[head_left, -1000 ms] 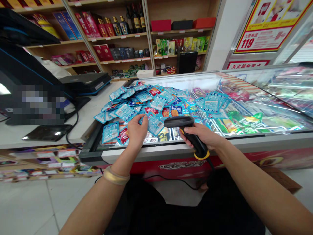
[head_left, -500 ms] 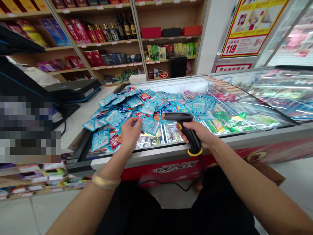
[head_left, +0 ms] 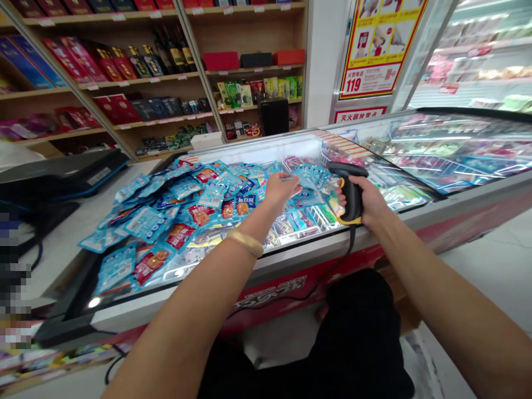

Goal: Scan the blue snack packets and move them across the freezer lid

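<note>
My right hand [head_left: 368, 202] grips a black and yellow barcode scanner [head_left: 352, 194] by its handle, its head facing left over the freezer's glass. At the near edge of the right-hand pile is my left hand [head_left: 282, 191], fingers curled and pinching at a light-blue snack packet [head_left: 308, 198]; the fingertips partly hide the contact. More blue snack packets [head_left: 313, 174] lie between my hands. Farther left spreads a larger heap of packets [head_left: 214, 194], some showing red or dark-blue fronts, others their pale printed backs.
The chest freezer [head_left: 266, 271] has frozen goods under its glass lid. The scanner's black cable [head_left: 328, 271] hangs down its front. A counter [head_left: 83, 221] with black equipment [head_left: 78, 172] adjoins on the left. Shelves [head_left: 174, 77] of boxes and bottles stand behind.
My left hand has carried a blue packet rightward from the big heap to the smaller pile. The scanner in my right hand is raised and shifted right; my view has turned right.
</note>
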{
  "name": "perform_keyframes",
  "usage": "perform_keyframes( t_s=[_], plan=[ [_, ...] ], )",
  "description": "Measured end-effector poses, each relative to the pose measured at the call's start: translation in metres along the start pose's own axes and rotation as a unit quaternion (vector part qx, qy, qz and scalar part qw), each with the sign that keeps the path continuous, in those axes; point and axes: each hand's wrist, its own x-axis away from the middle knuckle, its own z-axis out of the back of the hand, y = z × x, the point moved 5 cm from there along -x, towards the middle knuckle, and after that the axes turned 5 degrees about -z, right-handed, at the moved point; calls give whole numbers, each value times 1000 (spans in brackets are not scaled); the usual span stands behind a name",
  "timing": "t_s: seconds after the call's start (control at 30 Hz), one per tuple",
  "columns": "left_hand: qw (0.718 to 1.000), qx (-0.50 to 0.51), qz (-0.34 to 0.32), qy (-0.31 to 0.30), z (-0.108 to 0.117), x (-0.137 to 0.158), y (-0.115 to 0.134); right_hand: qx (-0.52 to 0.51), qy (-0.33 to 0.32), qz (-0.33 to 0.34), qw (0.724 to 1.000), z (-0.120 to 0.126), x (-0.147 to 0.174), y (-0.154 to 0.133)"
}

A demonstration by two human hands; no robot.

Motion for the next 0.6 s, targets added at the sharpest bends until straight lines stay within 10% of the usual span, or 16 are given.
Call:
perform_keyframes(
  t_s=[0.33,0.6],
  plan=[
    [952,-253,-167,-53,15,8,5,-16,4,-23,1000,2,-6,3],
    [921,-297,-252,33,133,39,34,-1,-28,-24,999,-33,1,16]
  ],
)
